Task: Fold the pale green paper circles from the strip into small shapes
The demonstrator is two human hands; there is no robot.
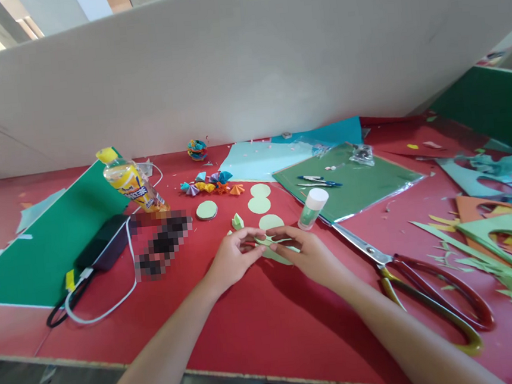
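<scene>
Both hands pinch one pale green paper circle [275,251] low over the red table [259,329]: the left hand [232,260] clamps its left edge, the right hand [308,253] its right. The circle looks light, thin and floppy, easily creased; it is best held by the rim with fingertips. More circles [259,205] lie just beyond.

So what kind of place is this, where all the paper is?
Probably a paper-craft workspace. Both hands, left hand and right hand, fold a pale green paper circle on a red table, with big scissors, a glue stick and paper scraps around.
</scene>
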